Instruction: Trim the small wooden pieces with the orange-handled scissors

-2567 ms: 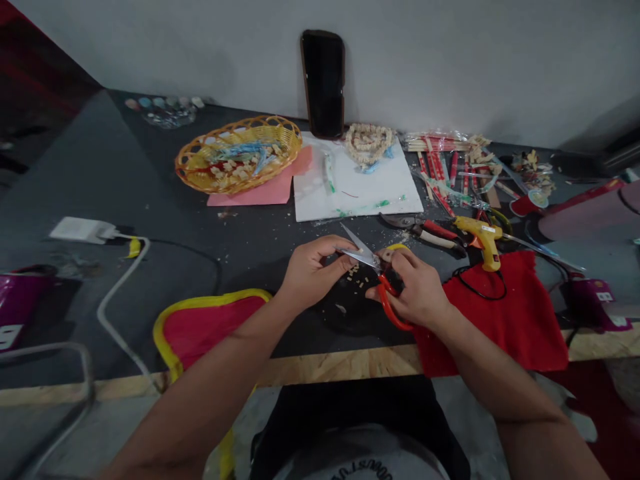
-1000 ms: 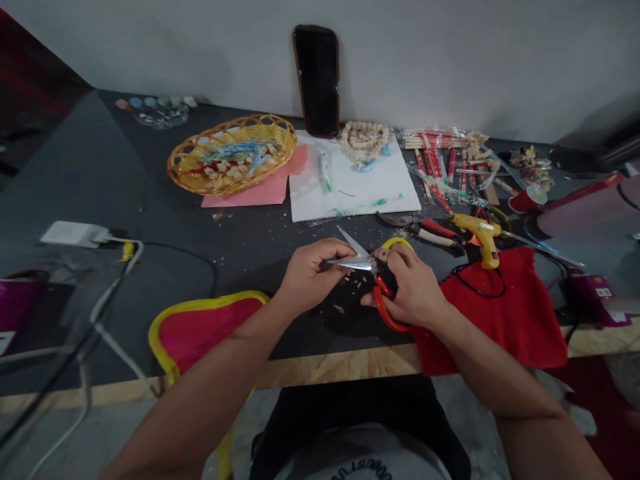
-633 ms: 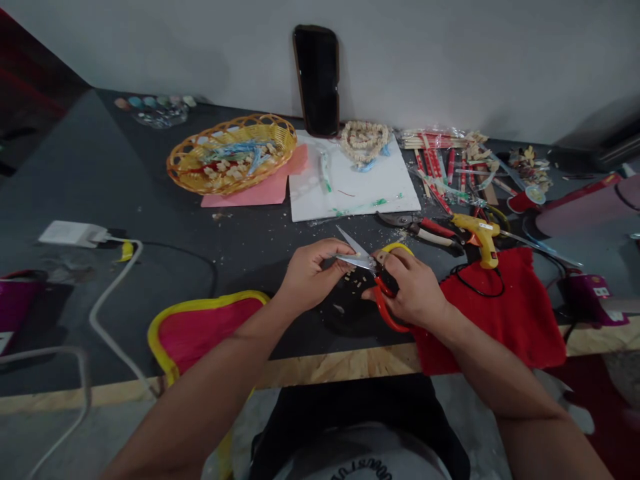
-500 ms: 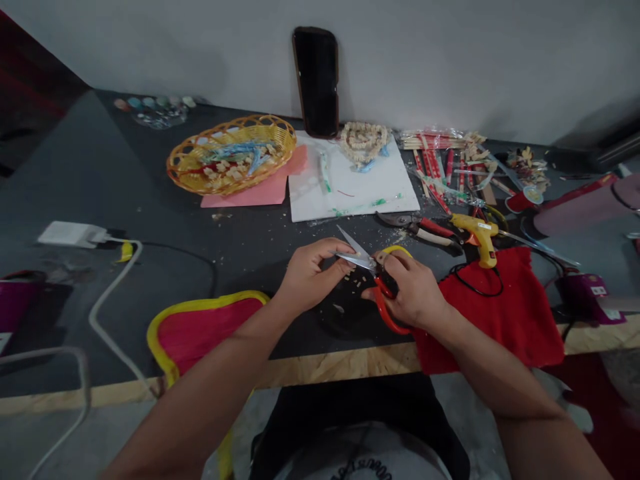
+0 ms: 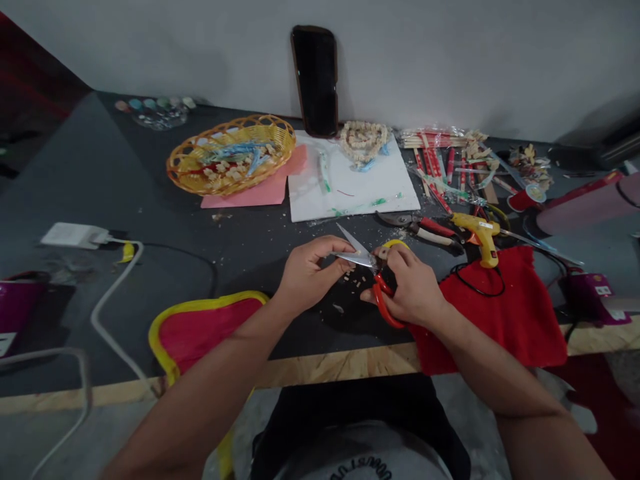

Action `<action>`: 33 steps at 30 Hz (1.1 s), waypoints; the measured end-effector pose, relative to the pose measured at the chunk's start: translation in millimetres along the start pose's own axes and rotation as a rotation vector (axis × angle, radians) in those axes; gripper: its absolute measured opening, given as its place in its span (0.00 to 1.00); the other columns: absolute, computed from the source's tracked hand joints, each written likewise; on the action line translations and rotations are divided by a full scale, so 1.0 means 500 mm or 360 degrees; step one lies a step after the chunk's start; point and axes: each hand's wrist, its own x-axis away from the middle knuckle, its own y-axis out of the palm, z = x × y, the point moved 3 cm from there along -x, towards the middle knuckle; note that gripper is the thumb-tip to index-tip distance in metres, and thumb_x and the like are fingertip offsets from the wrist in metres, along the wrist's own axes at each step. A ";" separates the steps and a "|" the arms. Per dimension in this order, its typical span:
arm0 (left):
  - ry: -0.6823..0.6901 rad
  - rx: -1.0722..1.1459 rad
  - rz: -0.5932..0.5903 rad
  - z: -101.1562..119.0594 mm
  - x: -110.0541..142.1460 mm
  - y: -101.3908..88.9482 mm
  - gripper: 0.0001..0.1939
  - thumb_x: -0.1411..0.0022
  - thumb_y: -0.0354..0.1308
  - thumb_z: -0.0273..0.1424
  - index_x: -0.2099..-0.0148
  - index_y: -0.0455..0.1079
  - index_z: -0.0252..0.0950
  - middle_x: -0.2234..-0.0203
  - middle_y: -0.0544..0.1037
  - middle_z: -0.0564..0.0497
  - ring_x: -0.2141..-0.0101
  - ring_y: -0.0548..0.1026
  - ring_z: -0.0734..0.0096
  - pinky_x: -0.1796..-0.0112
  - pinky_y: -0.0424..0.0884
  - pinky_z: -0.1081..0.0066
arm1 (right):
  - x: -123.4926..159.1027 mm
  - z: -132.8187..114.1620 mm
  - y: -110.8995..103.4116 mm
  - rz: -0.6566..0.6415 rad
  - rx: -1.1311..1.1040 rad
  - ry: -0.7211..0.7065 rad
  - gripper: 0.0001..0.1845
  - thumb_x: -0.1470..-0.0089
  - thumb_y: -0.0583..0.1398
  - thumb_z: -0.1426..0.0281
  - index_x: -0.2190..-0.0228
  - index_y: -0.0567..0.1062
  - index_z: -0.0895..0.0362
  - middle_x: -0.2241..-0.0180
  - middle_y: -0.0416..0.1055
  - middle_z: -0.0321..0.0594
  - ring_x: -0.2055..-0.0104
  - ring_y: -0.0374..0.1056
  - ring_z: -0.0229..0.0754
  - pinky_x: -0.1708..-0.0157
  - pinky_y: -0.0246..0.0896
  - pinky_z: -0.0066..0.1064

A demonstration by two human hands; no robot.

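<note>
Red-handled steel scissors, blades apart, are being gripped by the right hand near the front edge of the dark worktop. Left hand is pinching something small at the blades; what it is cannot be told. Pale cut bits are lying beneath.

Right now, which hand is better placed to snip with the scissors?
Probably the right hand: its fingers are already through the red handles of the scissors, whose blades are open. The left hand pinches something small at the blades.
</note>
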 end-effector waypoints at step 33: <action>-0.0124 0.0004 -0.0071 0.009 0.002 0.003 0.07 0.43 0.59 0.32 0.69 0.75 0.34 0.73 0.80 0.50 0.71 0.75 0.71 0.69 0.69 0.73 | 0.008 -0.001 0.001 0.0154 0.0063 -0.0152 0.25 0.41 0.56 0.54 0.50 0.70 0.58 0.58 0.73 0.50 0.58 0.71 0.50 0.62 0.70 0.37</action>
